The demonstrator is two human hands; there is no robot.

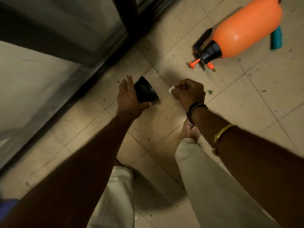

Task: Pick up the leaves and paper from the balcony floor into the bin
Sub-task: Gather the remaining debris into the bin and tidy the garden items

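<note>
My left hand (130, 96) grips a small black bin (145, 92), tilted with its mouth turned toward my right hand. My right hand (189, 92) is curled into a fist around a bit of white paper (171, 89), whose edge pokes out just right of the bin's rim. A small green leaf (209, 92) lies on the beige floor tiles right of my right hand. Tiny dark leaf fragments dot the tiles all around.
An orange pressure sprayer (243, 32) with a black pump head lies on its side at the upper right, a teal handle (276, 37) behind it. A dark door frame (105, 63) with glass panels runs along the left. My legs in pale trousers (213, 186) stand below.
</note>
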